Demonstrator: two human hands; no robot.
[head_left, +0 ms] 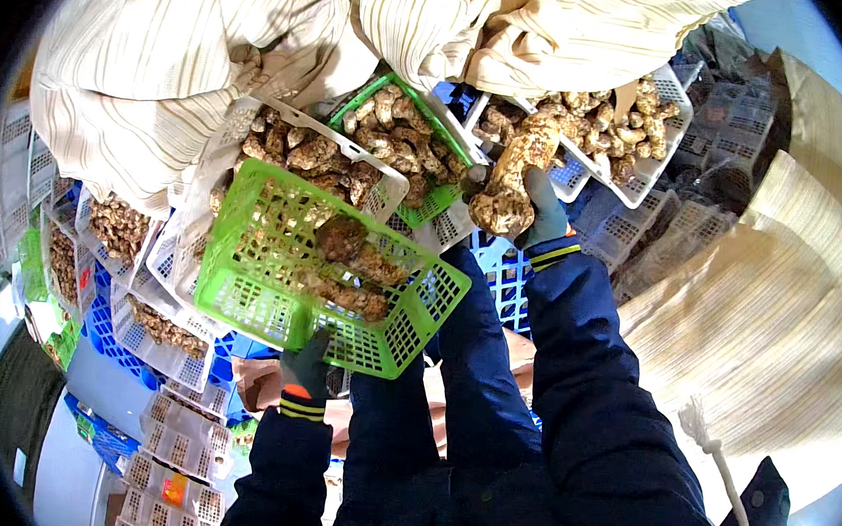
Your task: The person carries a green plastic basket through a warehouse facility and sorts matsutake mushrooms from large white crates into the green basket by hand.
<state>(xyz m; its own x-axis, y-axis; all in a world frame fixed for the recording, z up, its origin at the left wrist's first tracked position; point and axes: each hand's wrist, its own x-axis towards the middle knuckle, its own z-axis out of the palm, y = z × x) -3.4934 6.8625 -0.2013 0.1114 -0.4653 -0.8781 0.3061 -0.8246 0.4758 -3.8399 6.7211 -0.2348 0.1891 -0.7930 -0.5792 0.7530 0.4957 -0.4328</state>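
Note:
My left hand (306, 364), in a dark glove, grips the near edge of a green plastic basket (248, 293) and holds it tilted. Inside the basket lie a few brown mushrooms (343, 296). A large, thick-stemmed mushroom (521, 172), pale with brown patches, is in my gloved right hand (543, 209), to the right of the basket. My right fingers close round its side; part of them is hidden behind it. Beyond both hands stand a white basket (387, 192) and a second green basket (436, 202), each full of mushrooms.
White baskets of mushrooms (665, 164) stand at the far right, more (173, 350) at the left. Striped cream cloth (149, 49) drapes over the far side. A striped sheet (766, 323) covers the right. Stacked clear baskets (718, 129) sit behind it. Blue crates (500, 270) show below.

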